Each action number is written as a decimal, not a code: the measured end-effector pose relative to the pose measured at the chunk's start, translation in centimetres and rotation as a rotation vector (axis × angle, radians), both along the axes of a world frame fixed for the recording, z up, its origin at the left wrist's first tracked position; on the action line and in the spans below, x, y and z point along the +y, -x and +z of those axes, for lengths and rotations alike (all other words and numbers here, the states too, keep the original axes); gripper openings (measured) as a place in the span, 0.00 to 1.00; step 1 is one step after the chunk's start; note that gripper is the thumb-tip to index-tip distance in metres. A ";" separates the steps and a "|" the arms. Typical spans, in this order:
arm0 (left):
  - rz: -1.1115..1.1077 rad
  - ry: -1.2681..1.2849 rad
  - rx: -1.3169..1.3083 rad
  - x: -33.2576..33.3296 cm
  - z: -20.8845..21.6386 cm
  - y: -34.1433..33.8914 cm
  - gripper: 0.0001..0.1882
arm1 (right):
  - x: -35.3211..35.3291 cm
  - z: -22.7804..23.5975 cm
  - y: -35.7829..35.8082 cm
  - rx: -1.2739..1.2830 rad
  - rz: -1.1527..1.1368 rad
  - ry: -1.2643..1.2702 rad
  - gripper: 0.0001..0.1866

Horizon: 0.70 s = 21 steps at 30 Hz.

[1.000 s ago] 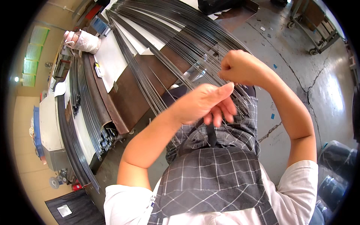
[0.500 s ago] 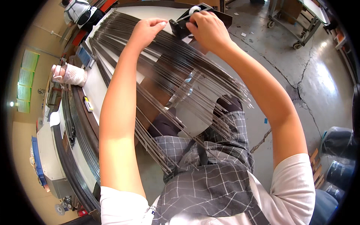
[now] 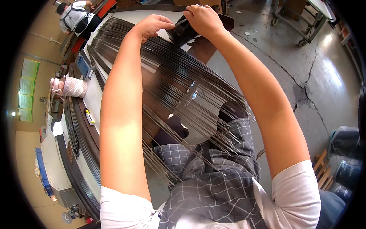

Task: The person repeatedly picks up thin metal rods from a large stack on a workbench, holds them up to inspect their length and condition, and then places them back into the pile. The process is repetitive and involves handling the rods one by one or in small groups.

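A black tape dispenser (image 3: 180,34) sits at the far edge of the table. My right hand (image 3: 203,20) is closed over its top and hides the tape roll. Right at the dispenser's left end, my left hand (image 3: 153,27) has thumb and fingertips pressed together; whatever they pinch is too small to make out. Beneath my arms a wide fan of thin dark metal rods (image 3: 171,72) spreads across the table. Their near ends stick out past its edge over my lap.
On the white table (image 3: 95,92) at left stand a pink-and-white patterned cup (image 3: 75,87) and a small yellow-and-white box (image 3: 89,116). More dark strips (image 3: 82,152) lie farther left. A person (image 3: 78,19) works at upper left. A wheeled cart (image 3: 301,23) stands at upper right on cracked floor.
My right hand has shifted slightly up and left, now covering the tape roll that showed before. My left fingertips have moved right to the dispenser. The person at upper left has moved left.
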<state>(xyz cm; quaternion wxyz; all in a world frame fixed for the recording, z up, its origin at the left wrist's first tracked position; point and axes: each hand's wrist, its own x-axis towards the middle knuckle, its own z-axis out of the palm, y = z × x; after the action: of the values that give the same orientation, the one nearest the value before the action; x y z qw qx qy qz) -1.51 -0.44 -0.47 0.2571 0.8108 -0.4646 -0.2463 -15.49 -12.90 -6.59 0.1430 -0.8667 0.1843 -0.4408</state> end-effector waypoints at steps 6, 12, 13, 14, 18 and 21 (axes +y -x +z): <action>0.036 -0.003 0.131 1.3 1.0 -0.3 0.08 | -0.2 -0.1 0.0 -0.058 -0.045 0.079 0.14; 0.071 -0.102 -0.001 1.6 0.6 0.2 0.09 | -0.2 0.6 0.2 -0.058 -0.043 0.093 0.10; 0.088 -0.100 0.013 1.6 0.5 0.3 0.09 | -0.2 0.5 0.1 -0.050 -0.047 0.089 0.10; 0.106 -0.099 0.027 1.7 0.2 0.4 0.09 | -0.1 0.5 0.1 -0.043 -0.051 0.085 0.10; 0.247 -0.173 -0.105 1.2 -0.6 0.9 0.14 | 0.2 0.5 -0.1 -0.042 -0.066 0.102 0.10; 0.298 -0.394 -0.653 3.0 -3.2 0.0 0.18 | 0.5 0.5 -1.1 -0.003 -0.048 0.159 0.10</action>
<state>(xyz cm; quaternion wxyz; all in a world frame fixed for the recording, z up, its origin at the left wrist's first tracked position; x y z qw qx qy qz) -1.54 2.52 -3.65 -0.0313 0.9385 -0.3433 -0.0205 -14.40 -12.42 -6.05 0.0633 -0.8701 0.1694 -0.4585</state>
